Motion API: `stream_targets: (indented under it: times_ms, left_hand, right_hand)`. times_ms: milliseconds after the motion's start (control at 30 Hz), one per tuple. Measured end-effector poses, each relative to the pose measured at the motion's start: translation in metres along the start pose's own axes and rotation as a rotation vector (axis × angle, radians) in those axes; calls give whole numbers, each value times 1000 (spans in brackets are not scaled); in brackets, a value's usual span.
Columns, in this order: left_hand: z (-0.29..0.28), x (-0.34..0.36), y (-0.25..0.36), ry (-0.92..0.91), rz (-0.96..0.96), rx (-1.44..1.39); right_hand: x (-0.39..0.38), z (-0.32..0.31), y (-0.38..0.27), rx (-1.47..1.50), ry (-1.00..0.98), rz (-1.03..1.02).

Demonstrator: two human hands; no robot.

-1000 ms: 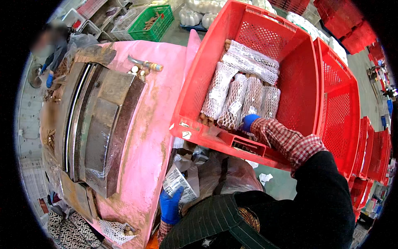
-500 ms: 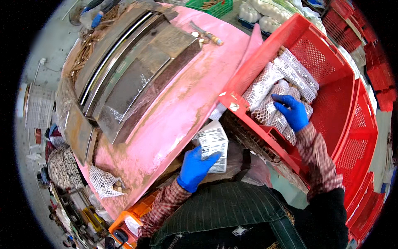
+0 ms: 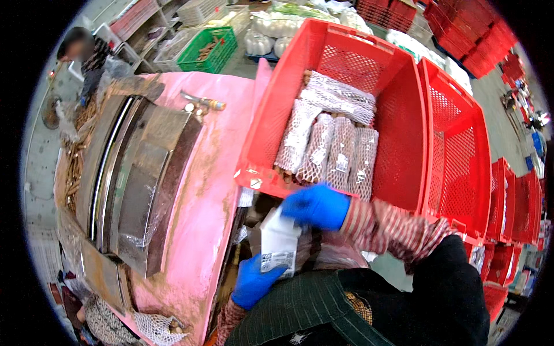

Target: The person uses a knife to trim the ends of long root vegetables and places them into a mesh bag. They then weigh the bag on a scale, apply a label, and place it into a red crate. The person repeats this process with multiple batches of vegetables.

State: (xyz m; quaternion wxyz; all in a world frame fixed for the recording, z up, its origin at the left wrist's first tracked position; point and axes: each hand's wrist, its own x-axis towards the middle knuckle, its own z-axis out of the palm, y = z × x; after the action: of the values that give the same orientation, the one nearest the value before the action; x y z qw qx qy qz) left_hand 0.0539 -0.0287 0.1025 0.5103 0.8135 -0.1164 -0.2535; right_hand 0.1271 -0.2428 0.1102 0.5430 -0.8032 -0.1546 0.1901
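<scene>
Blue-gloved, the left hand (image 3: pixel 254 282) pinches the lower end of a white label sheet (image 3: pixel 276 241), its thumb laid over the printed part and the rest of its fingers mostly hidden behind. The right hand (image 3: pixel 319 206), also gloved in blue, lies at the sheet's upper end with its fingertips blurred; whether these close on a label or merely touch the paper cannot be told. The sheet is between the two hands, in front of the person's dark apron (image 3: pixel 288 305) and just beside the near rim of a red crate (image 3: pixel 404 132).

Within the crate are brown, stick-like pieces in white net sleeves: four netted bundles (image 3: pixel 341 155) side by side, and further netted material (image 3: pixel 337 99) lying across their far ends. Pale labels show on some of the bundles — on others the netting makes it hard to tell.

The step in hand appears to be the freeing of one label from the sheet. The next move seems to call for a firm left grip and a light pinch at the label's edge — then a clear path over the crate rim to a bundle and flat pressure against its uneven net.
</scene>
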Motion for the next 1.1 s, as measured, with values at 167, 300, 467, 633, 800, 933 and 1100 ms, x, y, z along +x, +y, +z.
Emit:
stream_targets:
  times_ms: [167,300,467,633,800,933,1100]
  left_hand:
    - [-5,-20,-27,-163,-407,-259]
    - [-3,-35,-47,-190,-387,-208]
    - [-3,-38,-57,8,-372,-195]
    - [-3,-30,-45,289,-182,-253]
    - [-8,-11,-27,424,-452,-609]
    - [-8,0,-16,471,-332,-687]
    - [-3,9,-3,480,-172,-629]
  right_hand:
    - [5,-125,117,-520,529,273]
    - [-14,-145,231,-960,112,433]
    - [-26,-125,306,-961,-145,445]
    - [-42,-117,321,-980,-255,615]
    - [-41,-123,301,-814,-165,695]
    - [3,-118,224,-1046,-259,501]
    - [28,-69,40,-212,330,-189]
